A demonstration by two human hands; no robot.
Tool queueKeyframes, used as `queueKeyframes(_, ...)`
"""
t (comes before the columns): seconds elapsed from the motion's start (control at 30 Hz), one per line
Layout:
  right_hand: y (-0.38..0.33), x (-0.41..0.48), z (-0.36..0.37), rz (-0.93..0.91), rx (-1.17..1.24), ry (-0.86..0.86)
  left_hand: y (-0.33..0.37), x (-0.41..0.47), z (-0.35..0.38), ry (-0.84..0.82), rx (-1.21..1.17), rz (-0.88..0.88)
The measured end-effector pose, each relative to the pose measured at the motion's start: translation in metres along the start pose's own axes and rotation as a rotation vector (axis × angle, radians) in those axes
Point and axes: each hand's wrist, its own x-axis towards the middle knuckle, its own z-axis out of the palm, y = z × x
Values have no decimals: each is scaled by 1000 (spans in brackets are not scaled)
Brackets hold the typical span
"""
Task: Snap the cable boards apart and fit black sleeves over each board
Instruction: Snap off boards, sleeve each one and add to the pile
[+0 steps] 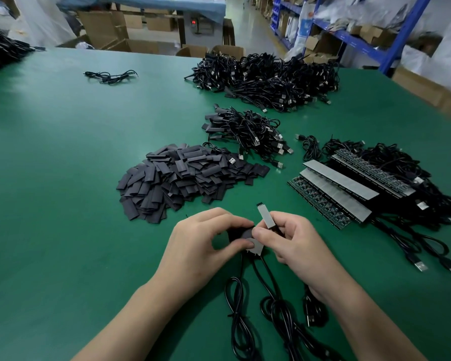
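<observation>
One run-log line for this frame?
step: sleeving | left hand: pinches flat black sleeve | right hand: grips small grey cable board, thumb pressing second grey board at sleeve

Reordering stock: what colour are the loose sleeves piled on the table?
The sleeves are matte black, almost charcoal; the head view shows it.

**Hands meet, fingertips together**

The left forearm (141,316) and right forearm (362,316) angle in from below and converge. The left hand (206,238) is palm-down, its thumb and forefinger curled into a ring, pinching a flat black tubular sleeve (241,233). The right hand (294,246) is right beside it, thumb tip meeting the left fingertips, fingers curled round a small grey rectangular circuit board (265,217).
</observation>
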Motion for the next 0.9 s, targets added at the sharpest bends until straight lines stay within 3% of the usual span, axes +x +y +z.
queueKeyframes(0.3,-4,-1,-3,60,147,-63,-2,3,-1,34,-146,-138)
queueKeyframes(0.9,3,2,-5,60,118,-76,-8,1,0,-40,-313,-221)
